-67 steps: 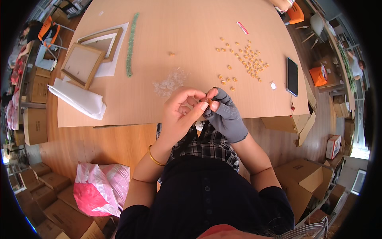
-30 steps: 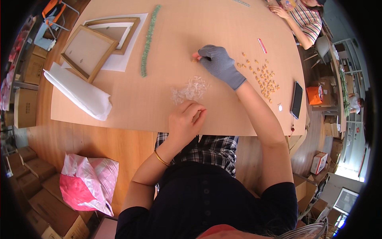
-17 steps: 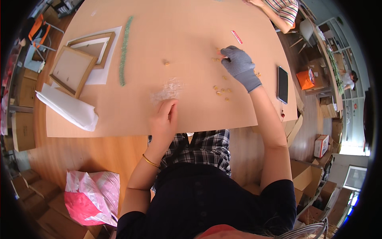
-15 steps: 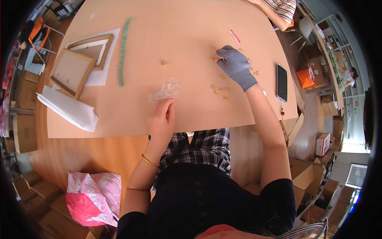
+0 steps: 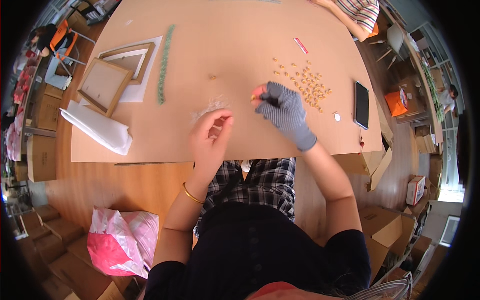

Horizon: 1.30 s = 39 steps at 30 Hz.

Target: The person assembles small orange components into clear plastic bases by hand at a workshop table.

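Golden beads [image 5: 310,91] lie scattered loosely over the right of my pale wood-toned tabletop [image 5: 195,55], and a lone bead [image 5: 212,77] sits apart near its middle. My two hands are apart. My right hand [image 5: 284,107], in a grey glove, pinches one small golden piece [image 5: 253,98] at its fingertips. My bare left hand [image 5: 210,131] is curled beside a heap of clear plastic bits [image 5: 217,103]; I cannot tell whether it holds anything.

To my left, two wooden frames [image 5: 102,86] overlap on white paper [image 5: 134,95], near a long green strip [image 5: 165,65]. A dark phone [image 5: 361,105] and a white disc [image 5: 337,117] lie to the right. Beyond the far right corner shows another person's striped sleeve [image 5: 361,14]. A pink-and-white bag [image 5: 121,240] rests on the wooden floor [image 5: 122,182], with cardboard boxes [image 5: 384,227] on both sides and an orange chair [image 5: 60,36] at far left.
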Motion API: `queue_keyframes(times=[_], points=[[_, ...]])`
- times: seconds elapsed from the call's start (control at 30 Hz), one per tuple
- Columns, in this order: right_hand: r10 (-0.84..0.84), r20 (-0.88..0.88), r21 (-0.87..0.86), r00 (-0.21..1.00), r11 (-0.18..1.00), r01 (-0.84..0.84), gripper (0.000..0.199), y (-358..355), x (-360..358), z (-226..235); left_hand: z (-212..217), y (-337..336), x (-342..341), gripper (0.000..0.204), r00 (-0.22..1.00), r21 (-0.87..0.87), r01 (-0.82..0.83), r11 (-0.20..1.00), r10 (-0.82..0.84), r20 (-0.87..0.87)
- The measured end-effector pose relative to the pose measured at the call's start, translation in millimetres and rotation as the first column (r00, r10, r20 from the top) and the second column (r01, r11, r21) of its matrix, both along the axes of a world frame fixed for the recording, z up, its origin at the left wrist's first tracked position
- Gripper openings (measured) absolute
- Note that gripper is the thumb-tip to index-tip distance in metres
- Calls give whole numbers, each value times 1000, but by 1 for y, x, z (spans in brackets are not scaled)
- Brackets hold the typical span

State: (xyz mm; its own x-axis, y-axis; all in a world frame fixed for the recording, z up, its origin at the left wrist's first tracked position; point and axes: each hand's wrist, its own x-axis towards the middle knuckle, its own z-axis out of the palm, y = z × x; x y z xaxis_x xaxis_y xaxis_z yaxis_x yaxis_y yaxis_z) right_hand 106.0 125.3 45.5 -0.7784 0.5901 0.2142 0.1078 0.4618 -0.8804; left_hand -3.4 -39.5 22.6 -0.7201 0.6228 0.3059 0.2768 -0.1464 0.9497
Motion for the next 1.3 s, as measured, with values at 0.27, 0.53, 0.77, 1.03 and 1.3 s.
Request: queue_keyframes(times=[0.27,0.53,0.77,1.03,1.3], points=[[-33,-245,-639,969,758,-135,12,-39,18,-6,8,9,-1,15,912,137,236,962,-268,310],[-63,-329,-872,942,404,-277,16,-41,21,-13,17,7,6,8,976,33,72,997,-64,-207],[-33,-292,-866,956,435,-249,22,-48,20,-10,18,1,-4,9,943,-17,68,998,-70,-325],[-39,-251,-860,967,468,-204,17,-52,18,-16,10,4,-10,17,770,-18,-18,1000,3,-638],[-106,-317,-916,942,291,-276,15,-60,11,-23,6,5,-11,19,705,33,-76,997,77,-705]])
